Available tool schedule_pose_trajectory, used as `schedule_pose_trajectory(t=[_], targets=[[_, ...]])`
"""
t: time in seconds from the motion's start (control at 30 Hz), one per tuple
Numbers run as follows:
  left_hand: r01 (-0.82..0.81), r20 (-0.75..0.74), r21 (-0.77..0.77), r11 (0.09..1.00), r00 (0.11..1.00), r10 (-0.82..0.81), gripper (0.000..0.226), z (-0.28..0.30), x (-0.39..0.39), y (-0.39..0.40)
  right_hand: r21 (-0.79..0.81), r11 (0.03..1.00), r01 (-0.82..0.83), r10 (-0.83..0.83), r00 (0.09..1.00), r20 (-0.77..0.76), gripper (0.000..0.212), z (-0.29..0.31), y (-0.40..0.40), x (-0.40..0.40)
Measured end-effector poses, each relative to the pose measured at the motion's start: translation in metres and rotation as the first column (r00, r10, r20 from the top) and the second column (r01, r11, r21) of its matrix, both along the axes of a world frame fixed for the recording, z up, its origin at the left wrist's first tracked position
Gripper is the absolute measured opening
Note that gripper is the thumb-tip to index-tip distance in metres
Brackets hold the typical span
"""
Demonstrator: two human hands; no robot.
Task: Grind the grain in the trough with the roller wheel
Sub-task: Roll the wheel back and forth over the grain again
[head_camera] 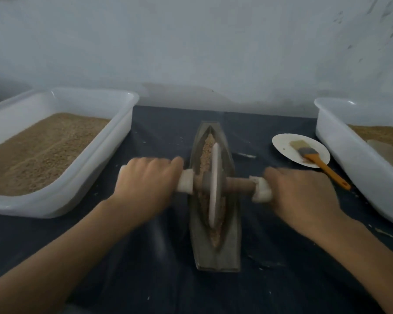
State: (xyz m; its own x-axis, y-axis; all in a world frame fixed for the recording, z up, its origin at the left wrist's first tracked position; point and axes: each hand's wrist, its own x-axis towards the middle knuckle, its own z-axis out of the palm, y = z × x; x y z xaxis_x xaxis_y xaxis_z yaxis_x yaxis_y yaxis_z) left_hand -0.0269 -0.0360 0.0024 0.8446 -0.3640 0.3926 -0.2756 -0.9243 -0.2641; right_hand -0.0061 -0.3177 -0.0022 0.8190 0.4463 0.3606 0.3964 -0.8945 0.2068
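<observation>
On the far left a white tub (123, 103) sits full of tan grain, and just right of it the left hand (145, 180) is curled tight round the white-wrapped left end of the axle (238, 185). In the middle the grey trough (230, 168) lies lengthways on the dark cloth (157, 137), a strip of grain (208, 146) down its groove and the wheel (214, 184) standing upright in it about midway. The right hand (304, 196) grips the axle's wrapped right end the same way; beyond it a brush (313, 155) lies on a plate (281, 143), beside a second tub (340, 137).
</observation>
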Motion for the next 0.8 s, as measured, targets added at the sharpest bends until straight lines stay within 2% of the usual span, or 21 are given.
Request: schedule_pose_trajectory(t=[0.07, 0.13, 0.2, 0.3, 0.4, 0.5, 0.6, 0.67, 0.73, 0.8], targets=[[0.122, 0.065, -0.045, 0.992, 0.991, -0.119, 0.05, 0.0, -0.031, 0.008, 0.036, 0.997, -0.075, 0.073, 0.996, 0.058, 0.046, 0.008, -0.007, -0.03], [0.131, 0.053, -0.052, 0.99, 0.99, -0.129, 0.051, 0.001, -0.039, 0.015, 0.047, 0.996, -0.074, 0.074, 0.997, 0.008, 0.05, 0.009, -0.011, -0.038], [0.087, 0.006, -0.03, 0.996, 0.996, -0.087, 0.05, 0.0, -0.026, 0.013, 0.041, 0.998, -0.049, 0.051, 0.998, -0.044, 0.051, 0.004, -0.008, -0.025], [-0.033, 0.021, 0.028, 0.999, 0.999, 0.032, 0.04, -0.011, 0.026, 0.007, -0.013, 0.999, 0.05, -0.05, 0.999, -0.002, 0.043, -0.008, 0.007, 0.025], [-0.149, 0.028, -0.029, 0.988, 0.988, 0.15, 0.022, -0.01, 0.088, 0.007, -0.017, 0.997, 0.077, -0.074, 0.99, 0.118, 0.038, -0.003, 0.022, 0.086], [-0.169, 0.026, -0.053, 0.984, 0.985, 0.171, 0.016, -0.006, 0.114, 0.005, -0.009, 0.994, 0.109, -0.108, 0.992, 0.07, 0.025, 0.011, 0.031, 0.116], [-0.153, -0.028, -0.042, 0.987, 0.988, 0.152, 0.023, -0.004, 0.088, 0.003, -0.02, 0.993, 0.116, -0.117, 0.993, -0.029, 0.029, 0.012, 0.027, 0.088], [-0.102, -0.042, -0.005, 0.995, 0.994, 0.101, 0.039, -0.004, 0.046, 0.004, -0.067, 0.995, 0.074, -0.077, 0.996, -0.052, 0.035, 0.008, 0.018, 0.045], [0.031, 0.0, 0.006, 0.999, 1.0, -0.031, 0.057, 0.004, -0.001, 0.004, -0.031, 0.999, -0.024, 0.024, 1.0, 0.005, 0.042, 0.011, 0.007, -0.002], [0.142, 0.077, -0.033, 0.989, 0.987, -0.139, 0.056, 0.011, -0.033, 0.005, 0.006, 0.997, -0.078, 0.078, 0.994, 0.082, 0.046, 0.017, -0.002, -0.033]])
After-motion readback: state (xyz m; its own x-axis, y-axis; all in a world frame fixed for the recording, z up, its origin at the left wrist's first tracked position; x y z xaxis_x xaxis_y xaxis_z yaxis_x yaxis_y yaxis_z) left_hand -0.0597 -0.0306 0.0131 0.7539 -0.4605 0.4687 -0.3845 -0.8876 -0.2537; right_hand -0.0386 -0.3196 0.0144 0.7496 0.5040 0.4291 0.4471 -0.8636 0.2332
